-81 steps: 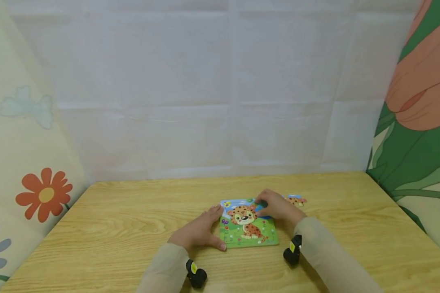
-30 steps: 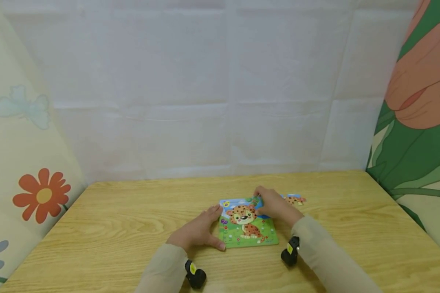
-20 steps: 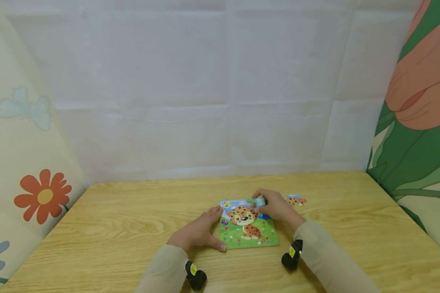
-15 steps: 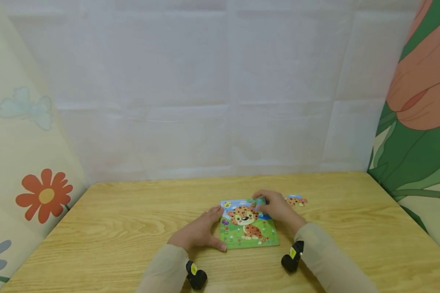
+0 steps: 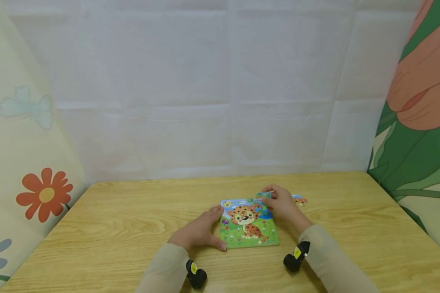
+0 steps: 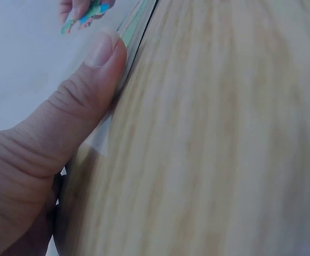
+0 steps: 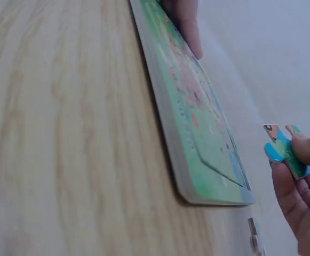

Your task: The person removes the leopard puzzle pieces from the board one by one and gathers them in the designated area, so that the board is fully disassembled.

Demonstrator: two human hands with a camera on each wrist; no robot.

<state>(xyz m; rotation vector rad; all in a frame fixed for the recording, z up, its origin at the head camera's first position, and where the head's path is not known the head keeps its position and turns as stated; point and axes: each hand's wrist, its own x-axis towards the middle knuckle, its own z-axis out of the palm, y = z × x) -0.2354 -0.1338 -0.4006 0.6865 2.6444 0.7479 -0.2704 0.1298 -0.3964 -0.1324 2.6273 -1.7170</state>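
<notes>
A square leopard jigsaw puzzle [image 5: 245, 228] in its tray-like board lies on the table. My left hand [image 5: 199, 230] rests along its left edge, thumb at the near corner and fingers towards the far one. In the left wrist view the thumb [image 6: 85, 80] presses against the board's side. My right hand [image 5: 286, 205] pinches a blue and green puzzle piece [image 7: 288, 152] between thumb and fingers. That piece, with a bit of orange on it, is raised off the board at the far right corner.
Beyond the right hand, another spotted, blue-topped part of the puzzle [image 5: 300, 200] lies on the wooden table [image 5: 132, 228], partly covered by the hand. A white sheet [image 5: 168, 101] hangs behind the table, with painted panels on both sides.
My right hand has shifted right and up from the board's far right corner, lifting the pinched puzzle piece. The left hand and the board have stayed in place.
</notes>
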